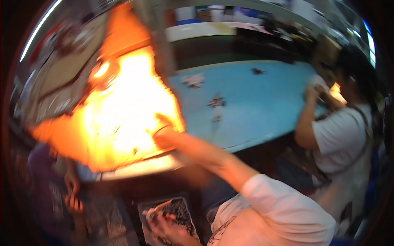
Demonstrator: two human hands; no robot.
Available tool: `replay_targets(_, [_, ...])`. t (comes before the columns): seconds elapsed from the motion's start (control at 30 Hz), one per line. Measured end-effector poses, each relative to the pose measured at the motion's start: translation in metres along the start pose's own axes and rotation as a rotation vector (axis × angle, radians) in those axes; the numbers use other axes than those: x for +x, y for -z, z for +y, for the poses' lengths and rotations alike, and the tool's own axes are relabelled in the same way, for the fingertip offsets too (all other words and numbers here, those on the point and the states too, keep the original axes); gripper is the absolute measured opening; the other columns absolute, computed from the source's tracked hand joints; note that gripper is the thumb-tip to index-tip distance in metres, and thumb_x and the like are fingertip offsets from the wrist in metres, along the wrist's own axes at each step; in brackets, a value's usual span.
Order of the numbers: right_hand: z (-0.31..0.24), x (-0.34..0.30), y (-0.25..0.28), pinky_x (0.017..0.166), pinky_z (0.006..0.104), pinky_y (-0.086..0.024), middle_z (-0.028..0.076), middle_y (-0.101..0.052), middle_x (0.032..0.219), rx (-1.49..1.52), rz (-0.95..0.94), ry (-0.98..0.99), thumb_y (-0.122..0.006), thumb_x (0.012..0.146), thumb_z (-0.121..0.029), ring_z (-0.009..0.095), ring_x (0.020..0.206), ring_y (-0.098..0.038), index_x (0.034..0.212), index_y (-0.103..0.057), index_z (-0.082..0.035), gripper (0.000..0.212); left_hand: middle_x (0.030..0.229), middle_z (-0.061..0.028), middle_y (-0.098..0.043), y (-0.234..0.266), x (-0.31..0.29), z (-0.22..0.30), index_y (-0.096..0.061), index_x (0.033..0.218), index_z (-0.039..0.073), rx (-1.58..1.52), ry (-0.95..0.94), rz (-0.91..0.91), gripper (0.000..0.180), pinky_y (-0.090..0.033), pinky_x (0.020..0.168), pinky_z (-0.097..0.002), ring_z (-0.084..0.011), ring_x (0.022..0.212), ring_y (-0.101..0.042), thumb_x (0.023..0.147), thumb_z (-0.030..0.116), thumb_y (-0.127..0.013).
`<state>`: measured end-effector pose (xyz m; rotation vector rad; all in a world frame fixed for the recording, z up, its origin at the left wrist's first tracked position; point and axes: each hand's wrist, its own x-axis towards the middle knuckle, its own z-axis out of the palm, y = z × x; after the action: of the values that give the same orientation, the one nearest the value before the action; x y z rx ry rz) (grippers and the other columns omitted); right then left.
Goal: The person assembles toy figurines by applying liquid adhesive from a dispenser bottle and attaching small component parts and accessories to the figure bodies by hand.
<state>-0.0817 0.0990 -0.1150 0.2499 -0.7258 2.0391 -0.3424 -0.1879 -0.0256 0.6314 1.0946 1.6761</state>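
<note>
Dark small pieces (180, 208) lie in the tray (141, 219) under the person's left hand (170, 230), fingers parted, and seem light and hard, best pinched by their edges (the right hand's (164, 133) grip, lost in glare, cannot be told).

Bare right forearm (211, 158) stretched forward and leftward, right hand (165, 135) partly washed out, left hand (171, 229) low, blurred

Smooth tabletop (262, 104), matt cloth sleeve (283, 201)
</note>
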Motion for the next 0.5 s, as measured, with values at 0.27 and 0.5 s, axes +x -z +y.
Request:
replay_targets(0.27, [0.029,0.049,-0.034,0.087,0.0542,-0.023,0.017,-0.041,0.118,-1.906,0.648,-0.111,-0.04,0.084,-0.019,0.04,0.114,-0.029,0.105,-0.052,-0.005,0.028,0.095,-0.0081,-0.058,-0.058,-0.026,0.033,-0.051,0.091,0.01,0.137,0.081,-0.073,0.01,-0.033,0.046,-0.0137,-0.0065,0.053,-0.04,0.082,0.01,-0.053])
replay_targets(0.5, [0.037,0.065,-0.081,0.099,0.0571,-0.015,0.018,-0.039,0.126,-2.369,0.758,-0.237,-0.037,0.086,-0.021,0.042,0.124,-0.023,0.111,-0.052,-0.011,0.031,0.095,-0.0097,-0.058,-0.054,-0.018,0.023,-0.051,0.091,0.009,0.173,0.072,-0.072,0.01,-0.033,0.046,-0.0139,-0.0067,0.055,-0.042,0.082,0.01,-0.052])
